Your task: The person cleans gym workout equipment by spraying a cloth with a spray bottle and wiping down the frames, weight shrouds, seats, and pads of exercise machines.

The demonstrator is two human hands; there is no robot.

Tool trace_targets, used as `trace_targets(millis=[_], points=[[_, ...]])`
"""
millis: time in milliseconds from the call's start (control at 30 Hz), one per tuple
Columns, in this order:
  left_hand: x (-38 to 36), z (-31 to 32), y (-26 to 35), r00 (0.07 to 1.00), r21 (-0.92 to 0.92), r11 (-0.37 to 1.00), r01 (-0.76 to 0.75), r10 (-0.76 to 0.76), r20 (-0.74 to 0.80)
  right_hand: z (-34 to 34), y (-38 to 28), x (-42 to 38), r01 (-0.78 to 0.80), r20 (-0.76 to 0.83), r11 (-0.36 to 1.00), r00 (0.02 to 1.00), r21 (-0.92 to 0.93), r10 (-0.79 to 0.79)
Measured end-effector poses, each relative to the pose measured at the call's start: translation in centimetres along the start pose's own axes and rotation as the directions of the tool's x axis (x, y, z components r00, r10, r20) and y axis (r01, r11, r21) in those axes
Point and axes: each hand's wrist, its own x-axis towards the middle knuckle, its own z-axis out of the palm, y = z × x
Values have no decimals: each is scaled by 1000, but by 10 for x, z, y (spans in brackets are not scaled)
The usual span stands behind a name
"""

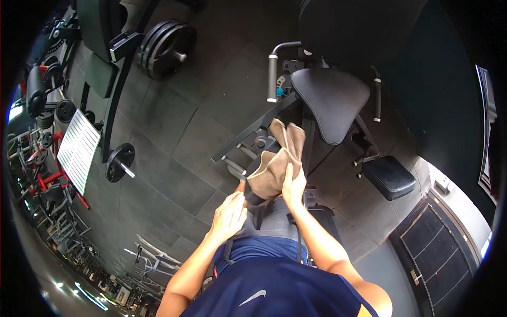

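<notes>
A tan cloth with pale stitched edges [270, 171] hangs bunched and folded in front of me. My right hand [294, 185] grips its right side, thumb on top and the other fingers mostly behind the fabric. To the left, my left hand [228, 215] is apart from the cloth, its index finger stretched forward and the others partly bent. That fingertip is right by the end of a short metal bar [234, 165] on the exercise machine. Behind the cloth, part of the machine's frame is hidden.
The machine's black padded seat [334, 100] stands ahead, with an upright grip [272, 79] at its left and a lower pad [388, 177] at its right. Weight plates [166, 50] sit on a rack at upper left. A dark door [435, 248] is at lower right.
</notes>
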Motion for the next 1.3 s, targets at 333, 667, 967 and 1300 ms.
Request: trace_targets(millis=[333,667,967,1300], points=[[-41,28,-23,598,-286,530,798,-757,263,-16,3,-31,454,473,816,841,-357,-261],[-29,45,-25,500,-854,193,483,-862,88,77,73,66,455,871,852,492,-259,2],[5,20,-44,638,-287,598,748,-767,66,205,95,123,911,887,393,279,-123,-369],[6,25,-35,691,-193,676,711,-722,19,129,108,124,866,774,296,495,-403,-395]])
